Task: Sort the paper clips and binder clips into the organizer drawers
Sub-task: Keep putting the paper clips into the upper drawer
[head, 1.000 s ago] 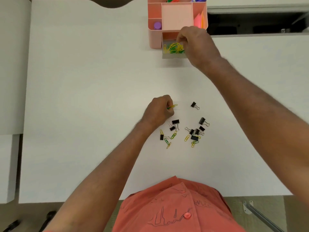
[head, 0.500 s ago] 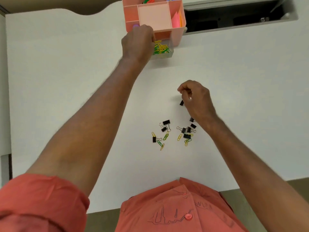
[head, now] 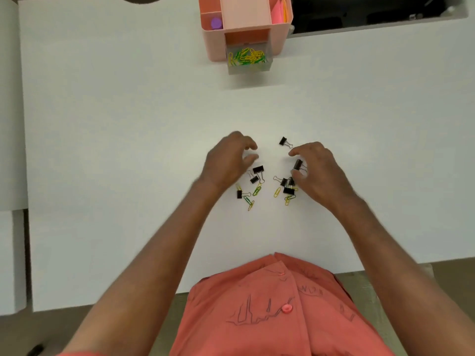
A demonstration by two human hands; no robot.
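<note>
White desk (head: 115, 150) fills the view, with a pink organizer (head: 245, 27) at its far edge. Its clear drawer (head: 248, 60) is pulled out and holds green and yellow paper clips (head: 247, 57). Near the person, loose binder clips (head: 258, 169) and more paper clips lie scattered. The left hand (head: 226, 163) hovers with fingers spread and curled, holding nothing. The right hand (head: 317, 170) pinches one black clip (head: 297, 164) between thumb and fingers.
</note>
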